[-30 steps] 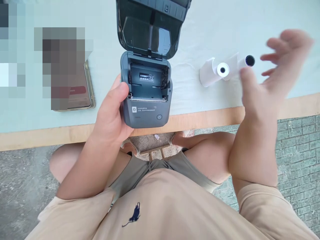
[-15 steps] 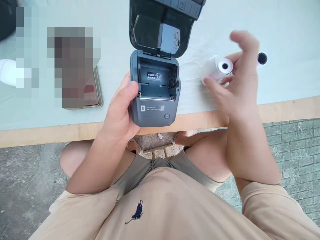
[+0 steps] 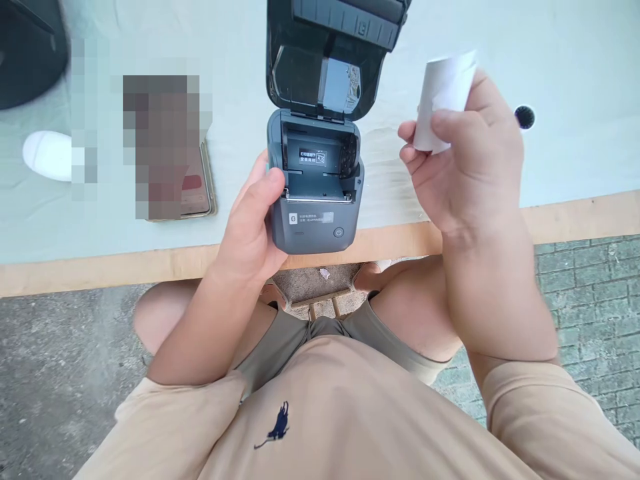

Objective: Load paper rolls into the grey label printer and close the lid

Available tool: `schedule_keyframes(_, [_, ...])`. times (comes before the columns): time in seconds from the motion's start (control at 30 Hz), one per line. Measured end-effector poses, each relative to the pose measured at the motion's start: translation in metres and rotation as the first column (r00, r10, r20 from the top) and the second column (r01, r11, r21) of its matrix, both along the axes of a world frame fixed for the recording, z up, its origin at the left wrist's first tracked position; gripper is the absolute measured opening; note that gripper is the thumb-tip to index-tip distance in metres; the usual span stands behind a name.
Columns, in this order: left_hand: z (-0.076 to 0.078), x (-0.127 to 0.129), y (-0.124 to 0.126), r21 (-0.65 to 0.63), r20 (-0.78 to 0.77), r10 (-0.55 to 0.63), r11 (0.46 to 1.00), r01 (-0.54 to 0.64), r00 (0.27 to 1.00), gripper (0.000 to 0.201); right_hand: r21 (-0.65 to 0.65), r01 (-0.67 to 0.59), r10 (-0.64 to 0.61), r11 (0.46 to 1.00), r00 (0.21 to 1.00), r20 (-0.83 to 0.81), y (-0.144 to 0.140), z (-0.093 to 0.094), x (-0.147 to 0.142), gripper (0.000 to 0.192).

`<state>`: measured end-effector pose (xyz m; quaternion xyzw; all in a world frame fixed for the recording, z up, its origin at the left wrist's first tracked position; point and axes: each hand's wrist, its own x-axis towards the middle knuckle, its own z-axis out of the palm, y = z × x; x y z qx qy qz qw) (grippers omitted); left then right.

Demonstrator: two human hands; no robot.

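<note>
I sit at a surface (image 3: 575,80) covered with a pale blue-green cloth, lightly creased, with a bare strip of light wood (image 3: 100,270) running along its near edge. Under it, the ground to my left is rough grey concrete (image 3: 60,373), mottled and speckled. To my right it turns into small grey paving bricks (image 3: 595,287) laid in rows, with dark joints between them. Straight below the wooden edge I see a sandy patch of ground crossed by thin wooden slats (image 3: 315,300). The light is soft, even daylight, with no hard shadows.
</note>
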<state>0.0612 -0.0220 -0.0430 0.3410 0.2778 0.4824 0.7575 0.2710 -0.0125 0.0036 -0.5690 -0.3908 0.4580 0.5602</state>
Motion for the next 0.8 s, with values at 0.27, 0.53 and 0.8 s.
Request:
schedule_keyframes(0.27, [0.004,0.002,-0.002,-0.003,-0.082,0.017,1.0,-0.018,0.996,0.038,0.375,-0.215,0.035,0.902,0.901,0.432,-0.025,0.002,-0.027,0.026])
schedule_keyframes(0.53, [0.007,0.009,-0.006,0.002,-0.04,0.045,0.999,-0.045,0.998,0.034,0.303,-0.51,-0.137,0.805,0.337,0.931,-0.022,-0.002,-0.035,0.032])
schedule_keyframes(0.8, [0.007,0.003,-0.007,-0.012,-0.049,0.009,1.0,-0.01,0.999,0.036,0.245,-0.48,-0.131,0.842,0.258,0.957,-0.022,-0.003,-0.028,0.026])
